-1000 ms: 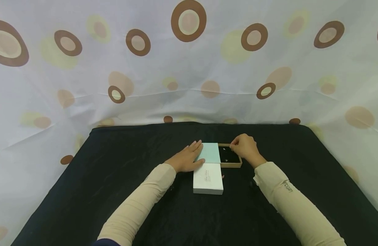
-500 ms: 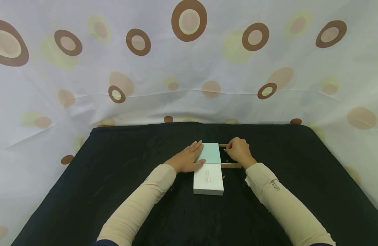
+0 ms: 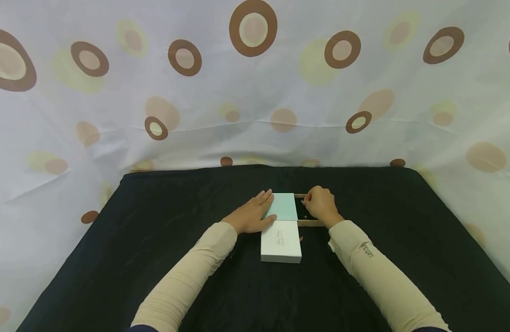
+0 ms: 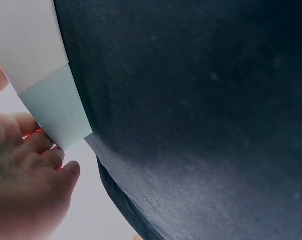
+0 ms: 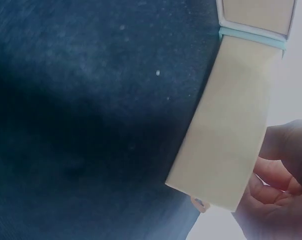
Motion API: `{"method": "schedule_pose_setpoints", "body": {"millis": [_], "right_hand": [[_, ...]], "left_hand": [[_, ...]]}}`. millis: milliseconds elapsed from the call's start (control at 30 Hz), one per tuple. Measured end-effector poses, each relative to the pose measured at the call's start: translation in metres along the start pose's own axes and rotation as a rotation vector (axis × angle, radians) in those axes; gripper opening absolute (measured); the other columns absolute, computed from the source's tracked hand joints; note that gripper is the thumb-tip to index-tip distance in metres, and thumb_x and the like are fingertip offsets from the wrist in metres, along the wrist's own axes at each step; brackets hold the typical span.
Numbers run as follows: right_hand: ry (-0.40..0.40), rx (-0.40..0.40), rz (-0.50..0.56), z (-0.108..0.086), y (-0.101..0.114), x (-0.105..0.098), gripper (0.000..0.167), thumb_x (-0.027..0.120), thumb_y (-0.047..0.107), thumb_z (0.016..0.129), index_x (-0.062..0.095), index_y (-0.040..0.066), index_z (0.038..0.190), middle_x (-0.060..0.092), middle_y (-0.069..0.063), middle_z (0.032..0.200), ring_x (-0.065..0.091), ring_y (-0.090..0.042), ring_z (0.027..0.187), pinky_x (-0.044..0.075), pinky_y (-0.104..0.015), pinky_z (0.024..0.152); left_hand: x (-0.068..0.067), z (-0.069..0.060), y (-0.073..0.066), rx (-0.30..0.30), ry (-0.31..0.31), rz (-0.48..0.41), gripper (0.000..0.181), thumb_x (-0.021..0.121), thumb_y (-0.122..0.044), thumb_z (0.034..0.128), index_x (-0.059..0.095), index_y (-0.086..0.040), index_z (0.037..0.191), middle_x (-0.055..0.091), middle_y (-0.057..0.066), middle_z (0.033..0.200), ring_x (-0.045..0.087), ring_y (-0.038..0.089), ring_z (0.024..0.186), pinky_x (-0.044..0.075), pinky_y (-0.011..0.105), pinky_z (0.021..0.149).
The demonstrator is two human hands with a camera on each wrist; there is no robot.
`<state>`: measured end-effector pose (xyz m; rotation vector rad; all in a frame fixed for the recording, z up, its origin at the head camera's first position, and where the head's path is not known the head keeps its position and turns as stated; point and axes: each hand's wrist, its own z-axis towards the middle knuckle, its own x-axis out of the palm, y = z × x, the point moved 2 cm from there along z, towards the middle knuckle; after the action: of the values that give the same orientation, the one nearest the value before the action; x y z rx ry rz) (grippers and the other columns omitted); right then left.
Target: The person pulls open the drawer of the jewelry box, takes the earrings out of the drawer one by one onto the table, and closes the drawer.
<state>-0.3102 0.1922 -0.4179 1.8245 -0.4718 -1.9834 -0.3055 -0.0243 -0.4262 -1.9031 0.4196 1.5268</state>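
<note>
My left hand (image 3: 251, 215) lies with straight fingers on the mint lid (image 3: 285, 206) and the near edge of the white box (image 3: 281, 244). From under the mint part a tan tray (image 3: 310, 223) with a black inside extends to the right. Over that tray my right hand (image 3: 323, 204) bends down, thumb and finger pinching at a small silver piece (image 3: 303, 202); a silver star (image 3: 306, 216) lies nearer. The left wrist view shows my left hand (image 4: 31, 180) beside the mint lid (image 4: 61, 107). The right wrist view has my curled right hand (image 5: 283, 185) behind the tray's tan side (image 5: 223, 120).
A black cloth (image 3: 155, 249) covers the table, with a patterned white curtain (image 3: 213, 97) behind it. A small reddish bit (image 3: 301, 239) shows just right of the white box. In the right wrist view a small loop (image 5: 199, 204) sticks out at the tray's end.
My right hand has moved left from the tray's far right corner to the upper silver piece, and stays there since the middle frame. My left hand and the boxes have not moved.
</note>
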Motion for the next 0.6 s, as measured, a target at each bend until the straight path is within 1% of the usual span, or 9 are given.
{"method": "schedule_pose_setpoints", "body": {"millis": [233, 400, 500, 600], "right_hand": [[-0.009, -0.025, -0.010, -0.0007, 0.0002, 0.0016, 0.022, 0.063, 0.006, 0.091, 0.070, 0.000, 0.070, 0.069, -0.015, 0.079, 0.062, -0.027, 0.067, 0.049, -0.054, 0.078], [-0.018, -0.021, -0.018, -0.0016, 0.0025, 0.0024, 0.026, 0.061, 0.006, 0.092, 0.068, 0.001, 0.067, 0.070, -0.016, 0.084, 0.063, -0.030, 0.071, 0.049, -0.053, 0.079], [-0.018, -0.023, -0.021, -0.0018, 0.0025, 0.0030, 0.027, 0.060, 0.005, 0.093, 0.066, 0.001, 0.067, 0.068, -0.016, 0.082, 0.061, -0.028, 0.069, 0.049, -0.049, 0.074], [-0.016, -0.040, -0.022, -0.0025, 0.0030, 0.0037, 0.031, 0.058, 0.004, 0.093, 0.062, 0.003, 0.063, 0.066, -0.013, 0.073, 0.055, -0.023, 0.059, 0.046, -0.043, 0.065]], "left_hand": [[0.0005, -0.0004, -0.0006, -0.001, -0.001, 0.003, 0.068, 0.034, -0.044, 0.1020, 0.013, -0.006, 0.154, 0.006, 0.007, 0.161, 0.005, 0.024, 0.148, 0.014, 0.041, 0.119], [0.0006, -0.0004, -0.0005, -0.005, -0.001, 0.003, 0.068, 0.034, -0.044, 0.1021, 0.013, -0.006, 0.154, 0.005, 0.007, 0.161, 0.004, 0.023, 0.148, 0.013, 0.040, 0.119], [0.0011, -0.0002, -0.0004, -0.010, 0.001, 0.007, 0.068, 0.034, -0.045, 0.1019, 0.012, -0.007, 0.154, 0.004, 0.006, 0.161, 0.004, 0.022, 0.148, 0.013, 0.039, 0.119], [0.0017, 0.0000, -0.0003, -0.015, 0.005, 0.013, 0.068, 0.033, -0.046, 0.1019, 0.011, -0.007, 0.154, 0.004, 0.006, 0.162, 0.003, 0.021, 0.148, 0.012, 0.039, 0.119]]}}
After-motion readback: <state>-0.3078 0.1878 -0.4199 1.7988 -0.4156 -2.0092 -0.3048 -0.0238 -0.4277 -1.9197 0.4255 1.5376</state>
